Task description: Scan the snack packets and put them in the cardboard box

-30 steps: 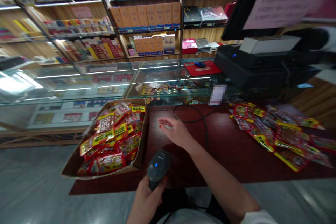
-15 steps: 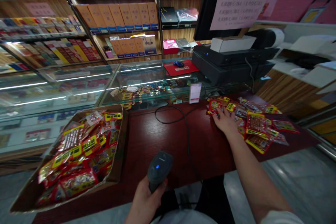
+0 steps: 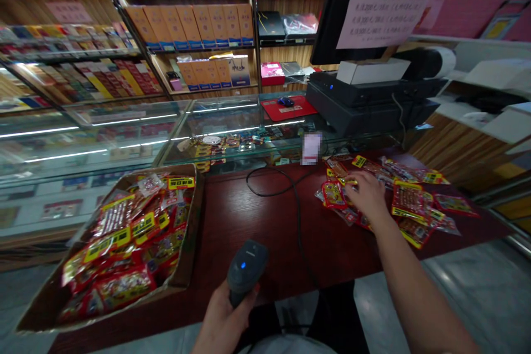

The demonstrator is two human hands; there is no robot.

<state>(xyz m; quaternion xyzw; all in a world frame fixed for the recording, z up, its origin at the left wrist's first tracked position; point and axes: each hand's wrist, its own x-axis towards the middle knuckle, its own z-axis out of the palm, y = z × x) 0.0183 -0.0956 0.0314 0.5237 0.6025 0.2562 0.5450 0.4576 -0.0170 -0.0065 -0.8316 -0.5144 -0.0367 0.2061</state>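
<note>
My left hand (image 3: 226,312) is wrapped round the handle of a dark barcode scanner (image 3: 248,266) with a blue light on top, held above the front edge of the table. On the right, my right hand (image 3: 367,196) has its fingers closed at the edge of a red and yellow snack packet (image 3: 333,194); the fingertips are partly hidden. More packets lie under and around that hand, in a loose pile (image 3: 410,199) that spreads to the right. At the left stands an open cardboard box (image 3: 194,232) filled with similar packets.
A black cable (image 3: 297,221) loops across the dark red table (image 3: 244,215). Behind it are a glass display counter (image 3: 166,146), a mouse (image 3: 285,102) on a red mat and a monitor (image 3: 332,16) with a paper notice. Shelves of boxed goods (image 3: 186,22) line the back.
My right hand has pulled some packets slightly towards me, and its fingers have drawn together from lying spread over them. The scanner in my left hand has shifted a little left.
</note>
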